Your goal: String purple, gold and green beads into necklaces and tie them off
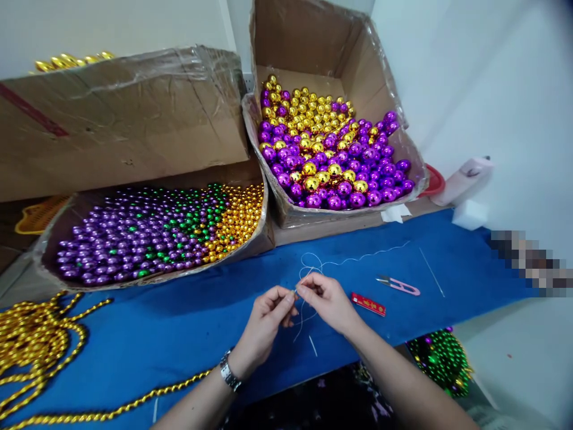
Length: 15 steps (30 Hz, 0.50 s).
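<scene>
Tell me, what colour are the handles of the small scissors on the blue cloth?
Pink; the scissors show best in the head view.

Pixel blur [530, 263] hides something at right; gold bead strands [36, 340] cut off left.

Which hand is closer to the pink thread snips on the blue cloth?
The right hand. The snips lie just to its right on the cloth; the left hand is farther away, beyond the right hand.

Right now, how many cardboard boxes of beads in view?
3. One box at centre-left holds purple, green and gold beads; a second at centre-right holds larger purple and gold beads; a third at upper left shows gold beads at its top. More may be out of view.
</scene>
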Each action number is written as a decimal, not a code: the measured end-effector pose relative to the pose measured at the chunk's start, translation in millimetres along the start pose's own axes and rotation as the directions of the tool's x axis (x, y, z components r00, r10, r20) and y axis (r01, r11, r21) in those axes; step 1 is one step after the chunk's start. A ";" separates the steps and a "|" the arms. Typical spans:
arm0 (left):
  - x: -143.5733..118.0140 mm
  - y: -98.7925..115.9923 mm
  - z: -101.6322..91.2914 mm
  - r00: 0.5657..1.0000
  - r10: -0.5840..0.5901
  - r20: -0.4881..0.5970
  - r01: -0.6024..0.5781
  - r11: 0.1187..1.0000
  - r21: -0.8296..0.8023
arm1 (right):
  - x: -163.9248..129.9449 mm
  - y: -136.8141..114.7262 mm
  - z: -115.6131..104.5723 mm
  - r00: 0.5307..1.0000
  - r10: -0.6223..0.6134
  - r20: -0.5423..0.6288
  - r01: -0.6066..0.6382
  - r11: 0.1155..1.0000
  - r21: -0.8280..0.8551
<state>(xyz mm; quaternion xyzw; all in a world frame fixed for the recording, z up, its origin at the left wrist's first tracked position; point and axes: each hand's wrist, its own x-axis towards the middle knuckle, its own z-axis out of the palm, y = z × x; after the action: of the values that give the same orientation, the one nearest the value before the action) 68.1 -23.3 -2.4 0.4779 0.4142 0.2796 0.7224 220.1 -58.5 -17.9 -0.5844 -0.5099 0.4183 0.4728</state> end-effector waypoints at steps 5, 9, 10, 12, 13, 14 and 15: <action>-1.2 -0.7 -0.6 0.998 -0.062 0.030 0.063 0.997 -0.054 | 0.0 -7.3 -7.7 1.000 -0.018 -0.022 0.018 1.000 -0.010; -1.6 -0.9 -1.1 0.996 -0.071 0.059 0.076 0.993 -0.090 | -0.7 -10.6 -9.4 0.998 -0.053 -0.039 0.052 0.998 -0.046; -1.7 -1.0 -1.3 0.996 -0.071 0.062 0.077 0.992 -0.096 | -0.9 -11.1 -9.3 0.997 -0.062 -0.044 0.059 0.997 -0.054; -1.8 -1.3 -1.7 0.995 -0.070 0.065 0.076 0.992 -0.100 | -1.5 -11.5 -9.0 0.995 -0.076 -0.059 0.072 0.995 -0.073; -1.9 -1.5 -2.0 0.995 -0.070 0.065 0.076 0.993 -0.096 | -1.7 -11.3 -8.9 0.994 -0.081 -0.068 0.075 0.994 -0.083; -2.1 -1.7 -2.2 0.996 -0.069 0.064 0.075 0.993 -0.087 | -1.8 -10.8 -8.8 0.993 -0.085 -0.078 0.077 0.993 -0.094; -2.3 -2.0 -2.5 0.996 -0.071 0.062 0.075 0.994 -0.073 | -1.7 -10.0 -8.7 0.992 -0.088 -0.089 0.078 0.991 -0.106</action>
<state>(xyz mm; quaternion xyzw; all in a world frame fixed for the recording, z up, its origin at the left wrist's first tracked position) 64.8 -24.7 -4.0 0.4429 0.3990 0.2540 0.7617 226.3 -61.0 -6.3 -0.6049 -0.5318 0.3440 0.4826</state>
